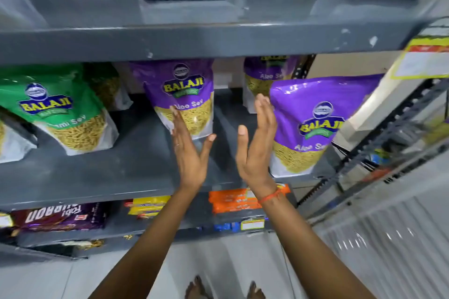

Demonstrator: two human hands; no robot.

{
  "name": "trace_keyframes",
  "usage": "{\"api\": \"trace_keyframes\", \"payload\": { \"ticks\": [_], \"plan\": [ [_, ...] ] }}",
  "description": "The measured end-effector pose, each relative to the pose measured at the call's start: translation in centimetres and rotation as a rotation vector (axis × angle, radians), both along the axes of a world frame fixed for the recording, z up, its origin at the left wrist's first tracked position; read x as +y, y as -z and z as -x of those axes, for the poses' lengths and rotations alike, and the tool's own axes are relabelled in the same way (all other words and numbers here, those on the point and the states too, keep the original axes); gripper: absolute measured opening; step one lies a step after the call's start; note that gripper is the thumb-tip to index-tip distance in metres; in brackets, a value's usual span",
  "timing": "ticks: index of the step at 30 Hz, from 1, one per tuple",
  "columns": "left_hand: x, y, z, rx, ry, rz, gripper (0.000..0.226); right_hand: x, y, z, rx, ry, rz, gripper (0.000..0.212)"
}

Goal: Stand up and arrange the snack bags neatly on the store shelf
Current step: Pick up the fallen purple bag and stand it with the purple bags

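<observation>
Head view: grey shelf (136, 172) at chest height carries three purple bags and two green ones, all upright or leaning. Right purple bag (313, 126) stands at the front edge, tilted; middle purple bag (187, 97) sits farther back; rear purple bag (267, 75) is half hidden behind. Front green bag (60, 111) leans left, second green bag (104, 82) behind it. Two flat hands, each grip wide, holding nothing: left hand (189, 150) before the middle bag, right hand (257, 148) beside the right bag.
</observation>
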State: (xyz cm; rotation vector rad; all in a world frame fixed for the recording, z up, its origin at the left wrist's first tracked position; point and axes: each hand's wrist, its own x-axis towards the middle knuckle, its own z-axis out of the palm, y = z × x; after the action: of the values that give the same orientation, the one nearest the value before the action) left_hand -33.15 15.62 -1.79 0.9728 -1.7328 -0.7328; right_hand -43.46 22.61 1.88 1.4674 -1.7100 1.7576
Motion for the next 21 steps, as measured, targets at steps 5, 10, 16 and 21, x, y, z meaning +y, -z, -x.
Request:
{"api": "trace_keyframes", "payload": {
  "ticks": [5,10,16,21],
  "plan": [
    [-7.5,3.4,-5.1,-0.021,-0.05,-0.175,0.114,-7.0,4.5,-1.1,-0.219,-0.123,-0.38,0.073],
    [-12.4,5.7,-6.0,-0.059,0.267,-0.463,0.066,-10.8,7.2,0.8,-0.719,-0.356,-0.751,0.102],
    [-13.3,6.2,-7.0,-0.009,0.298,-0.539,0.035,-11.5,6.8,1.6,-0.667,-0.449,-0.841,0.054],
    [-9.5,5.6,-10.1,-0.053,0.431,-0.589,0.037,-5.8,8.5,-0.1,-0.565,-0.379,-0.843,0.051]
  ]
}}
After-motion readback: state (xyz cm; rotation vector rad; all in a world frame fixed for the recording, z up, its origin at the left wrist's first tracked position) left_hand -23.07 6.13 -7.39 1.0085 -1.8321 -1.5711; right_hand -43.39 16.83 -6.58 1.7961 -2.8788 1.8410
